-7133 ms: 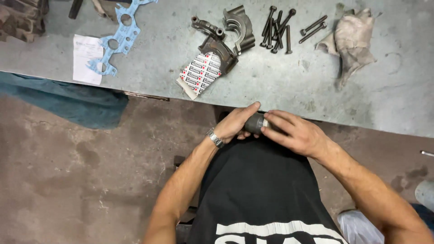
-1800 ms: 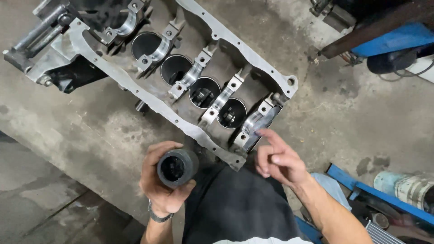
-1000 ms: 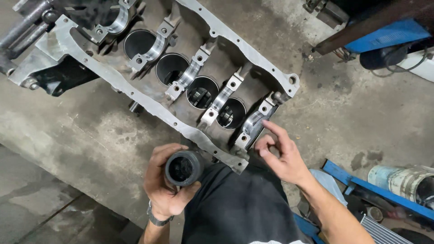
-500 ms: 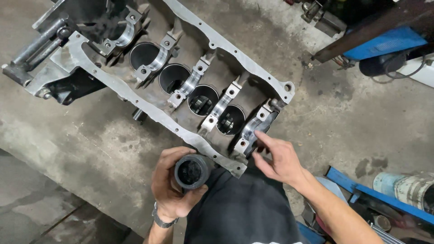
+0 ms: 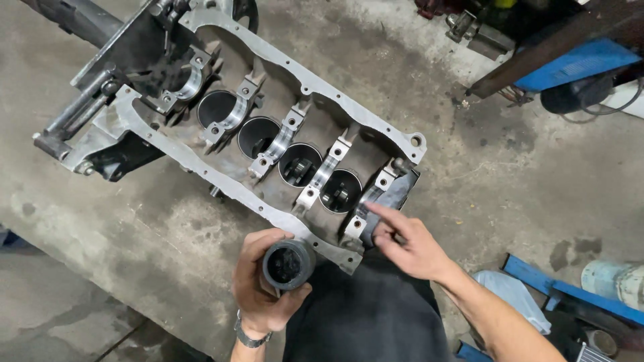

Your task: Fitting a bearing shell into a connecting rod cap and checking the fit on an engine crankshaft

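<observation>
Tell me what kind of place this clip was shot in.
Probably a car repair workshop: a bare engine block sits upside down on a stained concrete floor, and the left hand holds a dark cylindrical part.

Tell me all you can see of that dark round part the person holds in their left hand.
The dark cylinder is a short, hollow metal piece, grey-black and grimy, its open end turned up toward the camera so the dark inside shows. The left hand wraps round its side, thumb and fingers gripping it. It is held upright just in front of the near end of the engine block, not touching it.
</observation>
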